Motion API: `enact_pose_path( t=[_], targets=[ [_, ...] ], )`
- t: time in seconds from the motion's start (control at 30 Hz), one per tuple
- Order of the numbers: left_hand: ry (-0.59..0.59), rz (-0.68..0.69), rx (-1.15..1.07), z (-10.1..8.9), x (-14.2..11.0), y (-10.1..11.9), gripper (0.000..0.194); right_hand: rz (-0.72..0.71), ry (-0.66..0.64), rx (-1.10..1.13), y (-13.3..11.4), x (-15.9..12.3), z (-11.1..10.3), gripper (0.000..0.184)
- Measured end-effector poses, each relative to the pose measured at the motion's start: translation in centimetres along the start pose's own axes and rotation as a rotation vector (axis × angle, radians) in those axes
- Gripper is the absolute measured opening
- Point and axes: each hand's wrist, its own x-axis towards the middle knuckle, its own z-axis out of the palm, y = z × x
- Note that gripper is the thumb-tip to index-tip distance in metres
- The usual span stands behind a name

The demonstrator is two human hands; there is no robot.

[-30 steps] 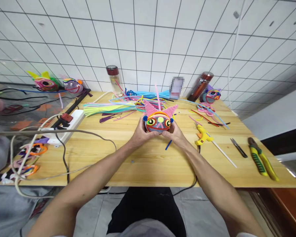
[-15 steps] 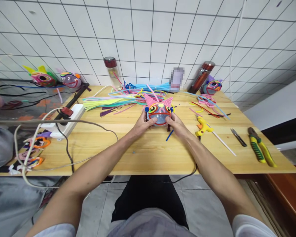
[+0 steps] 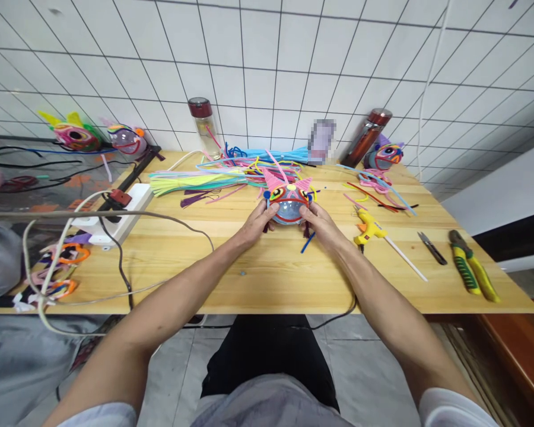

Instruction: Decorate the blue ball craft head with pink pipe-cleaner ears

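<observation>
Between my two hands is a clear round lantern (image 3: 289, 209) decorated as an animal face, with pink pointed ears, ringed eyes, a red mouth outline and dark tassels at its sides. My left hand (image 3: 257, 224) grips its left side, thumb on the front. On the opposite side my right hand (image 3: 318, 219) closes round it the same way. The fingers behind the lantern are mostly hidden. A short blue pipe cleaner (image 3: 308, 243) lies on the wood just below my right hand. Behind the lantern spreads a heap of coloured pipe cleaners (image 3: 204, 181).
A yellow glue gun (image 3: 370, 228), a small cutter (image 3: 431, 248) and green-yellow pliers (image 3: 471, 267) lie right. Two bottles, a clear one (image 3: 204, 129) and a brown one (image 3: 367, 137), stand by the wall. A power strip (image 3: 136, 207) with trailing cables sits left. Another decorated lantern (image 3: 385, 155) is at back right.
The lantern has tipped slightly, showing more of its clear mouth area, and my left thumb has shifted up and left. Both hands still hold it.
</observation>
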Motion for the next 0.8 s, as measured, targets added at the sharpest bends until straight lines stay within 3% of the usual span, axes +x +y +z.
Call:
enact_pose_path(
  t=[0.13, 0.27, 0.4, 0.5, 0.63, 0.8],
  targets=[
    [0.028, -0.038, 0.035, -0.3, 0.3, -0.4, 0.071, 0.017, 0.012, -0.023, 0.0, 0.1, 0.0, 0.074],
    [0.041, 0.024, 0.028, 0.1, 0.1, 0.3, 0.083, 0.018, -0.011, -0.056, 0.2, 0.3, 0.0, 0.073],
    [0.045, 0.105, -0.007, 0.3, 0.0, 1.0, 0.068, 0.013, -0.026, -0.084, 0.3, 0.4, 0.1, 0.074],
    [0.052, 0.014, 0.060, -0.2, 0.0, 0.8, 0.056, 0.020, -0.010, -0.088, 0.3, 0.5, -0.1, 0.073],
    [0.056, -0.075, 0.099, -0.4, 0.0, 0.5, 0.056, 0.021, 0.007, -0.080, 0.4, 0.6, -0.3, 0.073],
    [0.047, 0.079, 0.059, 0.3, -0.4, 0.9, 0.065, 0.029, 0.000, -0.082, 0.6, 0.7, -0.2, 0.072]
  ],
)
